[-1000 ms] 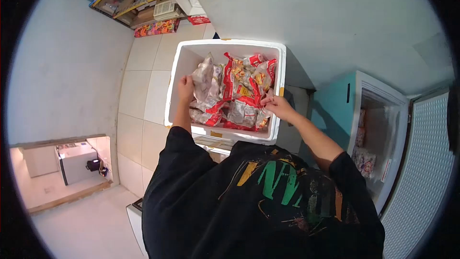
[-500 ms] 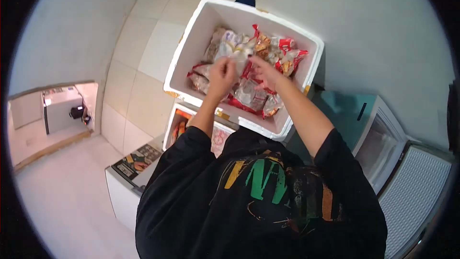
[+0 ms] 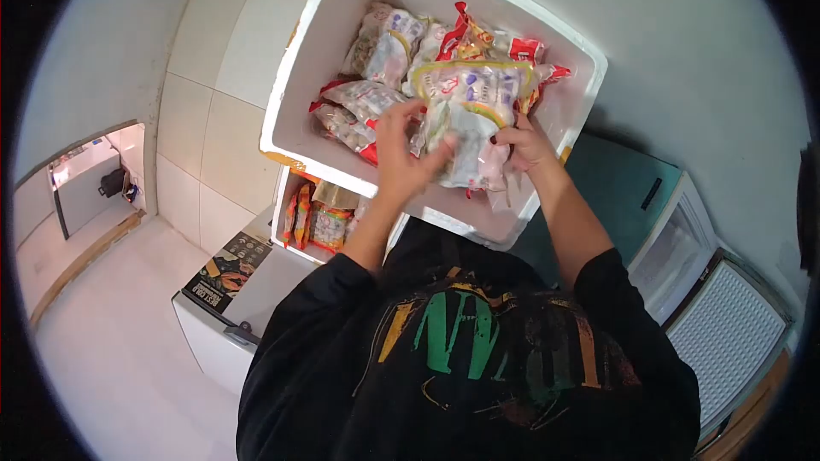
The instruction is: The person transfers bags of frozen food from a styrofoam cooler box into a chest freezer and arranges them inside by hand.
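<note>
Over the white foam box point(image 3: 286, 90), my right hand point(image 3: 528, 145) grips the right edge of a clear plastic food packet point(image 3: 474, 107) with white and purple print and a yellow border. The thumb lies on the packet's front. At its left side is my left hand point(image 3: 406, 158), slightly blurred, fingers apart and curved. Its thumb overlaps the packet; whether it touches cannot be made out. Beneath and around lie more packets: a similar purple-printed packet point(image 3: 395, 47), a red-edged packet point(image 3: 363, 101) at the left and a red-and-clear packet point(image 3: 525, 49) at the back right.
Below the foam box stands a smaller white box holding orange packets point(image 3: 329, 226). A white appliance point(image 3: 205, 333) with a dark printed panel is at lower left. To the right are a teal-topped freezer point(image 3: 611, 192) and a white textured panel point(image 3: 730, 337). Walls flank both sides.
The purple-printed packet is now raised in my right hand above the others. My left hand has opened from a closed shape. The view has shifted, so the box appears larger.
</note>
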The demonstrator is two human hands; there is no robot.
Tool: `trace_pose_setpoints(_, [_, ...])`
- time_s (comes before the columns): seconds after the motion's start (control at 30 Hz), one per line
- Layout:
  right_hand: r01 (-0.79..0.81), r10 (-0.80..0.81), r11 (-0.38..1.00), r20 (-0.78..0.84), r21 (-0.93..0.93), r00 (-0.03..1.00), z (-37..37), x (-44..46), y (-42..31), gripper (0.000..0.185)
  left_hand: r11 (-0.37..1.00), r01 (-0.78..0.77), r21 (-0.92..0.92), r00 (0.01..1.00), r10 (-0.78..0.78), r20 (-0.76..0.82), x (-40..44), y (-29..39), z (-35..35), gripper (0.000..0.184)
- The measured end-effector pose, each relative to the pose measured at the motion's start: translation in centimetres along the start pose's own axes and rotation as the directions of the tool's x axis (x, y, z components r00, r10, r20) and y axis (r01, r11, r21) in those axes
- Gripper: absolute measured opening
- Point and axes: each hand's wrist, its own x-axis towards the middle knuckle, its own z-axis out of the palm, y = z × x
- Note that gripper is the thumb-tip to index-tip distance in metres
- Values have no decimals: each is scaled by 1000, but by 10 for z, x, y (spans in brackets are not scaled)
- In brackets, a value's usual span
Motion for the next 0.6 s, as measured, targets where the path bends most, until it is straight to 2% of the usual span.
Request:
trace_pose_setpoints(0.03, [-25, 22, 999, 83, 31, 996, 1, -4, -6, 62, 896, 231, -380, 973, -220, 73, 5, -16, 8, 42])
trace_pose_setpoints(0.07, [-58, 57, 998, 142, 3, 988, 15, -15, -20, 61, 605, 424, -674, 897, -385, 218, 10, -21, 11, 48])
trace_pose_setpoints(0.1, [-55, 55, 998, 138, 1, 989, 21, -16, -21, 61, 602, 423, -677, 897, -383, 220, 10, -22, 10, 48])
trace_pose_setpoints(0.13, [-46, 59, 995, 165, -84, 985, 25, -15, -22, 62, 370, 605, -705, 781, -451, 433, 13, -17, 5, 51])
trace_pose_setpoints(0.17, [-33, 64, 986, 191, -165, 979, 27, -14, -24, 63, 117, 746, -656, 628, -451, 634, 16, -13, 3, 53])
trace_pose_setpoints(0.2, [-23, 48, 993, 212, -120, 976, 19, -8, -16, 66, 123, 710, -693, 671, -418, 613, 18, -18, 8, 49])
trace_pose_setpoints(0.23, [-21, 45, 993, 207, -114, 977, 20, -8, -16, 66, 124, 715, -688, 667, -417, 618, 21, -14, 9, 49])
trace_pose_setpoints(0.3, [90, -74, 989, 126, -122, 989, 25, -7, -14, 68, 218, 766, -604, 611, -538, 581, 26, -4, 10, 46])
trace_pose_setpoints(0.33, [104, -87, 986, 131, -126, 988, 25, -6, -16, 74, 224, 766, -603, 613, -536, 580, 25, -1, 13, 46])
trace_pose_setpoints(0.37, [108, -91, 986, 134, -125, 987, 21, -1, -17, 74, 387, 683, -619, 717, -516, 468, 24, 1, 17, 44])
trace_pose_setpoints(0.4, [111, -90, 960, 91, -255, 992, 16, 5, -15, 74, 539, 580, -610, 809, -471, 353, 23, 1, 21, 42])
trace_pose_setpoints(0.43, [105, -94, 920, 46, -379, 994, 18, 6, -17, 74, 543, 581, -606, 809, -469, 355, 23, -2, 24, 42])
trace_pose_setpoints(0.5, [87, -71, 940, 61, -331, 996, 18, 3, -24, 74, 677, 449, -583, 893, -366, 262, 21, -7, 29, 43])
trace_pose_setpoints(0.57, [73, -51, 954, 80, -291, 995, 15, 6, -25, 73, 679, 446, -583, 895, -362, 262, 19, -10, 32, 39])
trace_pose_setpoints(0.6, [114, -91, 944, 87, -310, 992, 6, 14, -17, 71, 680, 443, -584, 896, -359, 262, 19, -12, 34, 36])
